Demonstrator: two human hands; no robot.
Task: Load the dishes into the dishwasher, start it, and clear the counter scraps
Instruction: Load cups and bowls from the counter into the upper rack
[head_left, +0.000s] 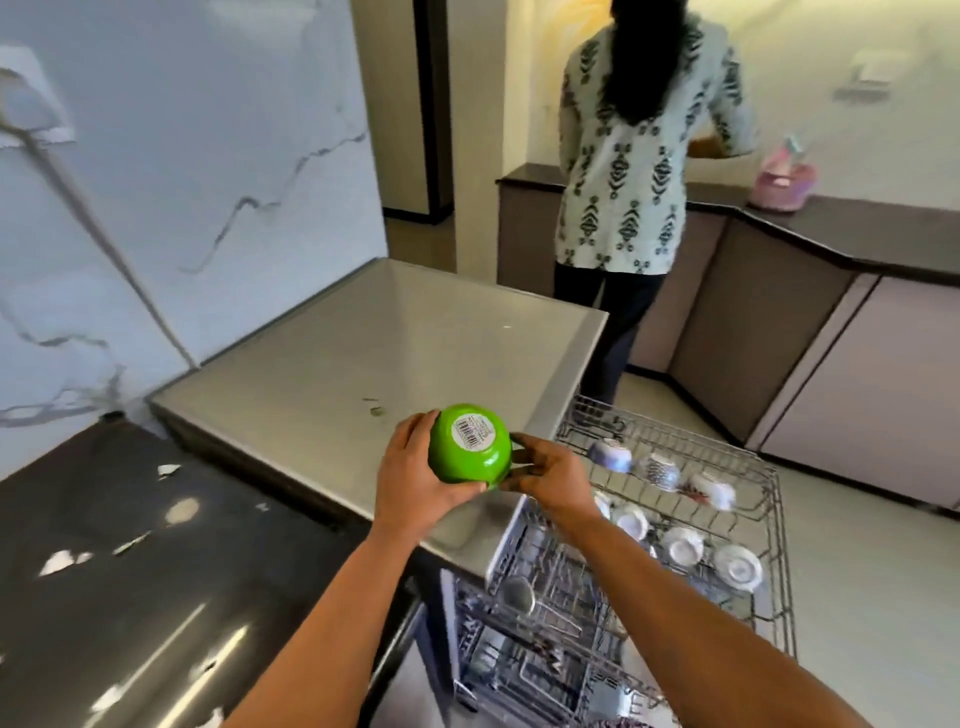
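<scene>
We hold the green cup (470, 457) upside down in the air. It is above the corner of the grey counter (363, 332) and just beside the pulled-out top rack (777, 499). Our left hand (415, 478) wraps its fingers round the cup's side. Our right hand (550, 475) pinches the other side, where the handle seems to be. So both hands are closed on the cup.

The top rack has small cups (613, 453) sitting bottom-up in rows. We think the next job is to set our cup in there too. To do it well, we should keep it bottom-up so water can run out. We should look for a gap in the wires and not bump the small cups, since they could chip. It looks safest to lower it slowly and let go only when the cup sits steady. The sticker (471, 432) on its bottom may come off in the wash. Little scraps (375, 410) on the grey counter wait for later.
</scene>
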